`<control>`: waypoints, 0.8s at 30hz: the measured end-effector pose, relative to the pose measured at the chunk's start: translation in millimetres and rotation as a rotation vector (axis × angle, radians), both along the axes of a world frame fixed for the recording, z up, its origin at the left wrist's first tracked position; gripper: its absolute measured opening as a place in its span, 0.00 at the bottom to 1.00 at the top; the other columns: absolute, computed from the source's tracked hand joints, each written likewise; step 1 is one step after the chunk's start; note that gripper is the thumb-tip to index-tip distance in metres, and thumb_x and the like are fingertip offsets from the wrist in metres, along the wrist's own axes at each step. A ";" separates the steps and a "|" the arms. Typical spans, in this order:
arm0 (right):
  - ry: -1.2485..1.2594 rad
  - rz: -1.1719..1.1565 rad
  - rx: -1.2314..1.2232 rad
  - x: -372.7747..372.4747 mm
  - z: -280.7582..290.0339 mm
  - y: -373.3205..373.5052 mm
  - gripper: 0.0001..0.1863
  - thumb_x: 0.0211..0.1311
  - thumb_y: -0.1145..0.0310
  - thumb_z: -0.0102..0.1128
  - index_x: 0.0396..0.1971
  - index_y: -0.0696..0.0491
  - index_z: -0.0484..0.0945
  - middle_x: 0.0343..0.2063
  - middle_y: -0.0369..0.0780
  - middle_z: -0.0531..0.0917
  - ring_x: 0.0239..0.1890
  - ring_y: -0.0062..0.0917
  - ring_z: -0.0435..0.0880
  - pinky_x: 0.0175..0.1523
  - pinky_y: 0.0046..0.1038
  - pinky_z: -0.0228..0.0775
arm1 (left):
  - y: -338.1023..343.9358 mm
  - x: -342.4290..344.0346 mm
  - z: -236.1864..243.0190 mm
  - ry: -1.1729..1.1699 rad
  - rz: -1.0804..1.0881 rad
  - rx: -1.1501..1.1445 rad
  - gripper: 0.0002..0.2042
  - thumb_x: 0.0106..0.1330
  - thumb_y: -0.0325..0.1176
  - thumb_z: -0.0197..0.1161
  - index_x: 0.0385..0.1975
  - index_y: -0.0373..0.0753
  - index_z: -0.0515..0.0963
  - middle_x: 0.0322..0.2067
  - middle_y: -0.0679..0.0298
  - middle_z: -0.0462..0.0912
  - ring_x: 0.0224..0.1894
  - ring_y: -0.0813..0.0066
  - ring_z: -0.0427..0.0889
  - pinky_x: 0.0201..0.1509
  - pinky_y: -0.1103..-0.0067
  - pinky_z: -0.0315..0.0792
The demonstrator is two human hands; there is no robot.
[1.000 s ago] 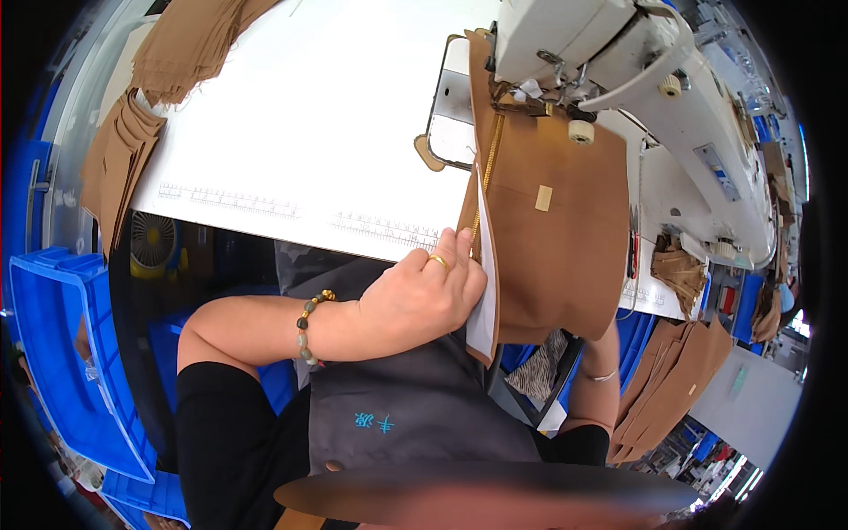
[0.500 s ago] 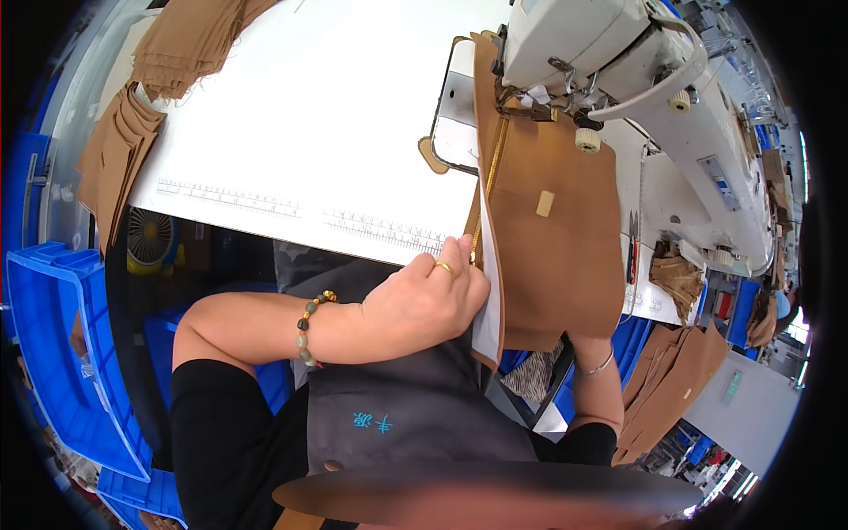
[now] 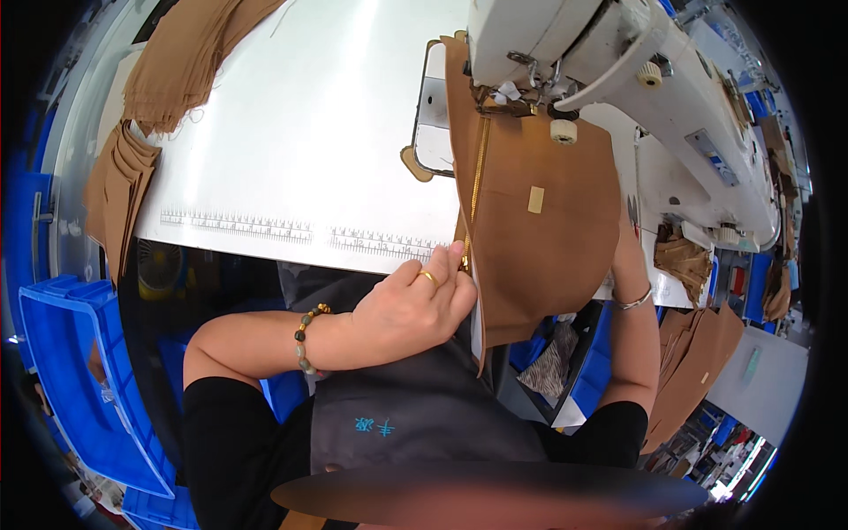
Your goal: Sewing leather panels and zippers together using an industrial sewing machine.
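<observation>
My left hand [image 3: 428,296], wearing a ring, has its fingertips pinched at the lower end of a gold zipper [image 3: 477,190] on a brown fabric piece [image 3: 552,243]. A white strip shows beside those fingers. My right hand [image 3: 627,261] is at the piece's right edge, its fingers hidden. The upper part of the piece lies under the sewing machine's head [image 3: 521,35], beside a metal plate [image 3: 433,102].
The white table [image 3: 300,124] carries brown fabric stacks [image 3: 124,190] at left and a brown heap [image 3: 680,261] at right. Blue crates [image 3: 79,371] stand lower left; more brown panels [image 3: 693,371] sit lower right.
My right hand has moved upward from beneath the piece to its right edge. The piece's left flap now covers more of the white strip. My left hand shifted only slightly.
</observation>
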State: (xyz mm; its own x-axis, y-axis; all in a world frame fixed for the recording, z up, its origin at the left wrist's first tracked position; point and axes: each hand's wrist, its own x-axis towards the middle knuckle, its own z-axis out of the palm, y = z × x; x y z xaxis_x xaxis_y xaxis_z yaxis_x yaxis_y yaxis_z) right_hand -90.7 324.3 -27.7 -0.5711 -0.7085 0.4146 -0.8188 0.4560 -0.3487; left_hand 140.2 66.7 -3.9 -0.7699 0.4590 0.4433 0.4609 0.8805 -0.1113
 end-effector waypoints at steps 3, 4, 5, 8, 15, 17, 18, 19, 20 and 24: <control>0.033 -0.302 0.077 -3.6 44.4 6.9 0.17 0.70 0.67 0.61 0.54 0.56 0.82 0.51 0.47 0.85 0.53 0.42 0.85 0.57 0.36 0.77 | -5.1 0.7 -0.7 -0.010 -0.043 -0.039 0.07 0.61 0.27 0.62 0.36 0.31 0.79 0.44 0.46 0.88 0.49 0.63 0.82 0.35 0.81 0.71; -0.018 -0.532 0.148 -1.2 63.1 8.1 0.14 0.70 0.69 0.60 0.52 0.55 0.83 0.48 0.47 0.86 0.49 0.40 0.86 0.54 0.35 0.78 | -7.0 1.2 -0.5 -0.015 -0.051 -0.023 0.07 0.61 0.27 0.62 0.36 0.31 0.79 0.44 0.46 0.88 0.49 0.63 0.82 0.35 0.81 0.71; 0.022 -0.476 0.136 10.2 72.9 3.9 0.14 0.70 0.69 0.60 0.52 0.55 0.83 0.48 0.47 0.86 0.49 0.40 0.86 0.54 0.35 0.78 | -9.0 1.4 -0.3 -0.019 -0.066 -0.029 0.09 0.61 0.27 0.61 0.39 0.30 0.80 0.44 0.47 0.87 0.49 0.63 0.82 0.35 0.81 0.71; -0.155 -0.256 -0.106 77.5 75.4 -20.7 0.12 0.67 0.72 0.63 0.49 0.54 0.84 0.44 0.44 0.86 0.44 0.41 0.87 0.49 0.37 0.80 | -11.3 3.4 0.4 -0.035 -0.090 -0.041 0.13 0.61 0.27 0.60 0.44 0.27 0.80 0.43 0.48 0.87 0.49 0.62 0.82 0.37 0.79 0.72; -0.109 0.144 0.208 154.6 37.4 -65.2 0.26 0.65 0.60 0.67 0.62 0.47 0.78 0.65 0.46 0.75 0.67 0.42 0.74 0.68 0.58 0.64 | -21.3 16.8 -4.7 -0.138 -0.200 0.180 0.14 0.55 0.29 0.62 0.41 0.30 0.82 0.42 0.52 0.85 0.51 0.56 0.81 0.47 0.74 0.78; -0.007 0.128 0.198 157.1 33.2 -65.1 0.28 0.64 0.58 0.67 0.63 0.48 0.78 0.66 0.47 0.74 0.69 0.44 0.72 0.68 0.61 0.63 | -31.3 18.8 -2.7 -0.158 -0.201 0.189 0.12 0.52 0.27 0.63 0.36 0.31 0.82 0.40 0.54 0.85 0.49 0.57 0.82 0.47 0.73 0.79; -0.008 0.126 0.210 158.2 31.3 -64.5 0.28 0.64 0.58 0.67 0.63 0.48 0.78 0.66 0.47 0.74 0.69 0.44 0.72 0.68 0.61 0.63 | -37.1 18.0 -0.2 -0.191 -0.196 0.196 0.09 0.50 0.25 0.64 0.32 0.33 0.82 0.37 0.56 0.85 0.47 0.58 0.84 0.47 0.73 0.80; 0.009 0.122 0.217 158.8 29.6 -64.0 0.28 0.63 0.58 0.67 0.63 0.49 0.78 0.67 0.47 0.74 0.70 0.44 0.71 0.69 0.61 0.62 | -43.5 16.5 4.0 -0.170 -0.197 0.199 0.09 0.50 0.25 0.64 0.32 0.33 0.82 0.37 0.56 0.85 0.47 0.58 0.84 0.47 0.73 0.80; 0.028 0.120 0.218 159.7 27.4 -63.7 0.29 0.63 0.58 0.68 0.63 0.49 0.78 0.67 0.48 0.73 0.71 0.44 0.70 0.69 0.61 0.61 | -48.4 13.1 8.2 -0.199 -0.147 0.346 0.09 0.47 0.22 0.64 0.30 0.34 0.83 0.35 0.58 0.85 0.43 0.59 0.84 0.45 0.73 0.81; -0.043 0.148 0.201 160.8 24.2 -60.7 0.30 0.61 0.56 0.69 0.63 0.50 0.78 0.68 0.48 0.72 0.72 0.46 0.69 0.70 0.61 0.61 | -64.6 -13.5 27.8 -0.092 0.010 0.470 0.13 0.46 0.16 0.67 0.33 0.36 0.84 0.36 0.61 0.87 0.41 0.62 0.86 0.44 0.71 0.81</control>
State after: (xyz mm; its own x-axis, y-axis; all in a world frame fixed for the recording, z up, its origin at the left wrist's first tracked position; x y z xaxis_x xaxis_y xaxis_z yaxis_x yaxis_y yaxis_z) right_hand 70.2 263.7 -3.5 -0.4693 -0.8514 0.2342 -0.8681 0.3962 -0.2991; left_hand 126.7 2.1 23.9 -0.8190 0.2172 0.5311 0.4413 0.8301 0.3410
